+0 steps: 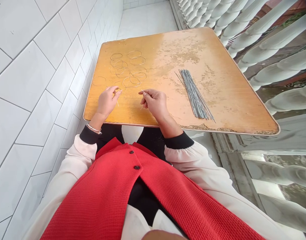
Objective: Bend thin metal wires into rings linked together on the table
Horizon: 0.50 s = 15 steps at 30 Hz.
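From the head camera, the left hand [107,101] has thumb and fingertips pinched together on a thin pale wire [117,104], close beside the lowest of the loose rings. The right hand [155,103] is also pinched closed, on a second thin wire [141,107], with a small bare gap between the two hands. Both rest low on the near part of a worn orange-yellow wooden tabletop [225,100], whose finish is scuffed and chipped along the near edge.

Above the hands lies a cluster of thin silvery wire rings [129,68], some overlapping. To the right, a bundle of straight grey wires [195,95] lies slantwise on the board, clear of the right hand. Bare board stretches between that bundle and the far edge.

A white tiled wall [42,100] runs just beside the table's left edge, leaving little room there. A white turned-baluster railing [268,40] stands beyond the right edge. The near edge lies just below the wrists, above a red waffle-knit vest [112,186].
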{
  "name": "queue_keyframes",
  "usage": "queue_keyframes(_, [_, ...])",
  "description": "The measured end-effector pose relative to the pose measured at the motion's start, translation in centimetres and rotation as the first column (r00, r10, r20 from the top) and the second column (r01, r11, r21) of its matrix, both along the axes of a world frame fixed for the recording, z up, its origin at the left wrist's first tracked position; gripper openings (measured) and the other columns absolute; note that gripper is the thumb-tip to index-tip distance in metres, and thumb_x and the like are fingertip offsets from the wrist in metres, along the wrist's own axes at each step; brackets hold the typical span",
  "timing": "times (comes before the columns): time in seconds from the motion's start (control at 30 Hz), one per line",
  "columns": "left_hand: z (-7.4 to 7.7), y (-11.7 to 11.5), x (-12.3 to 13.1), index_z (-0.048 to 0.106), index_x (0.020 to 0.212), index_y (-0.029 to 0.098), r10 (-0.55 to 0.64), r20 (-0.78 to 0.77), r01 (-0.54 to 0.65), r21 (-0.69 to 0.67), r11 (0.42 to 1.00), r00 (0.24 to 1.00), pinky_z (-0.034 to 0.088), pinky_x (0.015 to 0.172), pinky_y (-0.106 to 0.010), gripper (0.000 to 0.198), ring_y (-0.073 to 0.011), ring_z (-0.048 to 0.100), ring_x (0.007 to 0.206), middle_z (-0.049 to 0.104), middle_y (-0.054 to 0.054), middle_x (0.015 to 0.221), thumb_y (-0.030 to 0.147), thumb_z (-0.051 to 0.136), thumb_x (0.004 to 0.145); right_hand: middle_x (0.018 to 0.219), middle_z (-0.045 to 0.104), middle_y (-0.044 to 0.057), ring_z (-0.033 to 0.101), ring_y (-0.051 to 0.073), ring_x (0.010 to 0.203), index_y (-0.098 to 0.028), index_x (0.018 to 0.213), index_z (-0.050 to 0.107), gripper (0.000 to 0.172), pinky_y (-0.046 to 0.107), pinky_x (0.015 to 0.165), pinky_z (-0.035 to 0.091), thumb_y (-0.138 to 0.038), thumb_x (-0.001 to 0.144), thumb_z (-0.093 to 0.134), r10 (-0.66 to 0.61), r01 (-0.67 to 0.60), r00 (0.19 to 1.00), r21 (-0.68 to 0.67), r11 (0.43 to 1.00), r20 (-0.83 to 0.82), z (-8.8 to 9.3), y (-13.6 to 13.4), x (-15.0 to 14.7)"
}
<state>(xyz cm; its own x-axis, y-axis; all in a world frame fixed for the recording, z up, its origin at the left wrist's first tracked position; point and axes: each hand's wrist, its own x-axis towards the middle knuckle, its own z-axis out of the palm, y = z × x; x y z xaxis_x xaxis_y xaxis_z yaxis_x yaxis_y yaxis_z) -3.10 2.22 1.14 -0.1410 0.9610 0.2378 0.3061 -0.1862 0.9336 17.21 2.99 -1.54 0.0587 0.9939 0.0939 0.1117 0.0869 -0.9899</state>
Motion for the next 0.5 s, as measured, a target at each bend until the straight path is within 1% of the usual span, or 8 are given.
queue_keyframes(0.13, [0.7, -0.2, 0.8, 0.074, 0.09, 0.021, -0.069, -0.16, 0.072, 0.009, 0.997, 0.985, 0.042, 0.093, -0.024, 0.009, -0.0196, 0.062, 0.103, 0.068, -0.005, 0.094, 0.017, 0.075, 0.082, 0.047, 0.057, -0.006, 0.045, 0.005, 0.037, -0.016, 0.082, 0.074, 0.017, 0.018, 0.044, 0.036, -0.013, 0.092, 0.06, 0.046, -0.046, 0.997, 0.007, 0.999, 0.056, 0.2, -0.3, -0.3])
queue_keyframes(0.2, [0.9, -0.2, 1.4, 0.074, 0.092, 0.022, -0.111, -0.261, 0.124, 0.034, 0.992, 0.959, 0.042, 0.096, -0.027, 0.009, -0.0218, 0.061, 0.107, 0.068, -0.006, 0.099, 0.019, 0.075, 0.083, 0.048, 0.058, -0.006, 0.046, 0.006, 0.038, -0.017, 0.083, 0.075, 0.019, 0.019, 0.045, 0.037, -0.012, 0.091, 0.058, 0.069, -0.07, 0.995, 0.011, 0.997, 0.066, 0.3, -0.4, -0.5])
queue_keyframes(0.27, [1.0, -0.1, 2.1, 0.073, 0.09, 0.022, -0.141, -0.345, 0.172, 0.06, 0.983, 0.928, 0.041, 0.096, -0.029, 0.005, -0.0239, 0.059, 0.109, 0.067, -0.007, 0.099, 0.021, 0.073, 0.085, 0.049, 0.058, -0.006, 0.046, 0.006, 0.039, -0.017, 0.083, 0.075, 0.019, 0.019, 0.045, 0.037, -0.013, 0.091, 0.057, 0.088, -0.09, 0.994, 0.021, 0.996, 0.071, 0.5, -0.5, -0.6])
queue_keyframes(0.3, [1.1, -0.1, 2.4, 0.072, 0.087, 0.022, -0.153, -0.378, 0.193, 0.07, 0.979, 0.913, 0.041, 0.096, -0.029, 0.002, -0.0248, 0.058, 0.109, 0.066, -0.007, 0.096, 0.022, 0.072, 0.086, 0.049, 0.058, -0.006, 0.046, 0.006, 0.039, -0.018, 0.083, 0.074, 0.018, 0.02, 0.045, 0.036, -0.014, 0.091, 0.058, 0.095, -0.098, 0.993, 0.028, 0.995, 0.075, 0.5, -0.6, -0.7])
queue_keyframes(0.33, [1.2, 0.0, 2.7, 0.07, 0.083, 0.022, -0.165, -0.403, 0.213, 0.077, 0.974, 0.9, 0.041, 0.096, -0.03, 0.003, -0.0256, 0.057, 0.109, 0.066, -0.007, 0.093, 0.023, 0.072, 0.086, 0.049, 0.058, -0.006, 0.047, 0.006, 0.039, -0.018, 0.082, 0.074, 0.017, 0.02, 0.044, 0.036, -0.016, 0.091, 0.059, 0.1, -0.103, 0.992, 0.036, 0.994, 0.08, 0.5, -0.7, -0.7])
queue_keyframes(0.43, [1.4, 0.5, 3.4, 0.062, 0.068, 0.022, -0.208, -0.426, 0.263, 0.076, 0.962, 0.881, 0.039, 0.096, -0.032, 0.02, -0.0266, 0.056, 0.108, 0.061, -0.006, 0.082, 0.021, 0.069, 0.087, 0.049, 0.058, -0.006, 0.047, 0.006, 0.039, -0.019, 0.079, 0.072, 0.017, 0.02, 0.044, 0.035, -0.02, 0.091, 0.061, 0.094, -0.1, 0.991, 0.056, 0.993, 0.096, 0.5, -0.8, -0.9])
queue_keyframes(0.5, [1.3, 0.9, 3.6, 0.056, 0.062, 0.021, -0.224, -0.405, 0.278, 0.077, 0.957, 0.886, 0.039, 0.096, -0.033, 0.028, -0.0265, 0.055, 0.106, 0.057, -0.006, 0.077, 0.018, 0.068, 0.087, 0.049, 0.057, -0.006, 0.046, 0.006, 0.04, -0.019, 0.078, 0.072, 0.018, 0.02, 0.045, 0.035, -0.02, 0.092, 0.06, 0.084, -0.091, 0.991, 0.065, 0.994, 0.103, 0.3, -0.8, -1.0])
